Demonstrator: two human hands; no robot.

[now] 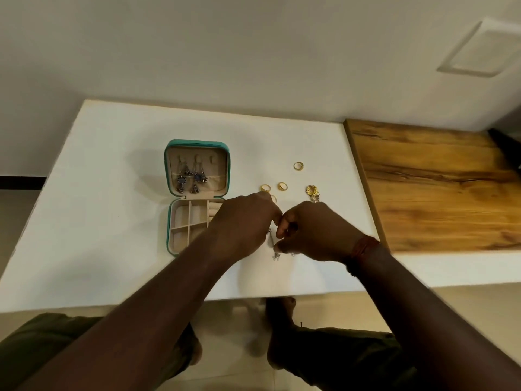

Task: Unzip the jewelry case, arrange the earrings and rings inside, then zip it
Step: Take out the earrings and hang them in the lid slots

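The teal jewelry case (170,176) lies open on the white table, lid flat at the back with two dark blue-stone earrings (189,177) hanging inside it. Its beige compartment tray (186,218) is partly hidden by my left forearm. My left hand (242,224) and my right hand (313,232) meet just right of the case and together pinch a small silver dangling earring (275,253). Three gold rings (282,186) lie beyond my hands; a fourth ring peeks out behind my left knuckles. A gold flower earring (312,191) lies behind my right hand.
The white table (112,193) ends near my knees at the front edge. A wooden board (437,187) lies flush on its right side. A plain wall runs behind. My legs and feet show below the table edge.
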